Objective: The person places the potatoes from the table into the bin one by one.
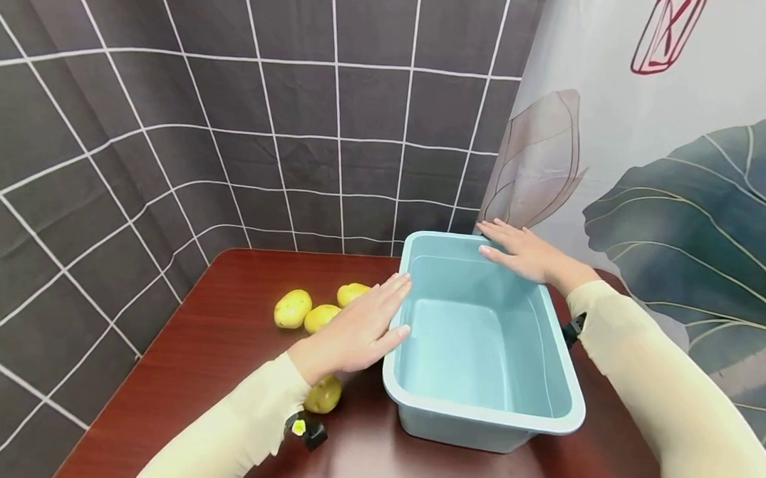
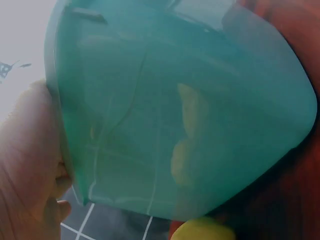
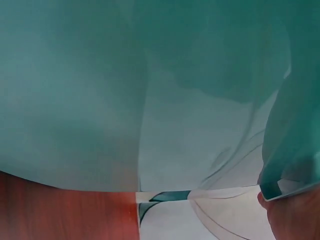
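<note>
A light blue plastic basin (image 1: 478,413) with a wide rolled rim sits on the table, nothing inside it. My left hand (image 1: 361,332) lies along its left rim, fingers straight and palm toward the basin. On the opposite side my right hand (image 1: 525,254) touches the rim near the far right corner, fingers extended forward. The basin's outer wall (image 2: 130,100) fills the left wrist view, with the left hand (image 2: 25,165) against the rim. Likewise the right wrist view is mostly basin wall (image 3: 75,100), the right hand (image 3: 295,217) at its lower right corner.
Several yellow potatoes lie left of the basin, among them one potato (image 1: 293,309) farther back and another potato (image 1: 323,395) partly beneath the left wrist. The reddish-brown table (image 1: 223,374) ends against a dark gridded curtain (image 1: 299,100); a leaf-patterned curtain (image 1: 691,231) hangs at right.
</note>
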Demonstrator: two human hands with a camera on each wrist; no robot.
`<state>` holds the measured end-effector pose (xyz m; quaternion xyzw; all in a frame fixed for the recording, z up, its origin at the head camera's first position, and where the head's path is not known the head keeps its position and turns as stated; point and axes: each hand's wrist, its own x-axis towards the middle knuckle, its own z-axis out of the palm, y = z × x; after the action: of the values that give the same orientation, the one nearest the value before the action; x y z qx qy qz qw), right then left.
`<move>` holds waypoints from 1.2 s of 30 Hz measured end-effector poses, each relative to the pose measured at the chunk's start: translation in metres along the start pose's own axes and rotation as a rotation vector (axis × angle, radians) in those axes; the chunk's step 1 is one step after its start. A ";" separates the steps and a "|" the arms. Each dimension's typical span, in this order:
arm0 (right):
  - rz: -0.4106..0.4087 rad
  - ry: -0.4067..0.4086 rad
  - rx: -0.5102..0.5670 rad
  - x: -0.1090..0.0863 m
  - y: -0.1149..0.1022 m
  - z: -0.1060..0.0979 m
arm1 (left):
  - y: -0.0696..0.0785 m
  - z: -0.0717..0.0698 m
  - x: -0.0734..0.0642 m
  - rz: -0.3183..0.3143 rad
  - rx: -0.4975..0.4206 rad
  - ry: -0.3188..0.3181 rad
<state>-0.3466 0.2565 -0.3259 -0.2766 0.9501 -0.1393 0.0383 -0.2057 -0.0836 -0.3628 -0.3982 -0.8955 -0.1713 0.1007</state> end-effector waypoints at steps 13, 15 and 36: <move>-0.050 0.020 -0.056 -0.011 -0.013 0.014 | 0.025 0.017 -0.026 -0.047 -0.085 0.143; -0.058 0.032 -0.060 -0.014 -0.012 0.015 | 0.028 0.020 -0.027 -0.047 -0.094 0.159; -0.090 0.065 -0.059 -0.021 -0.014 0.017 | 0.035 0.022 -0.034 -0.033 -0.115 0.201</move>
<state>-0.3187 0.2522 -0.3380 -0.3155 0.9410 -0.1217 -0.0071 -0.1578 -0.0763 -0.3863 -0.3694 -0.8760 -0.2629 0.1643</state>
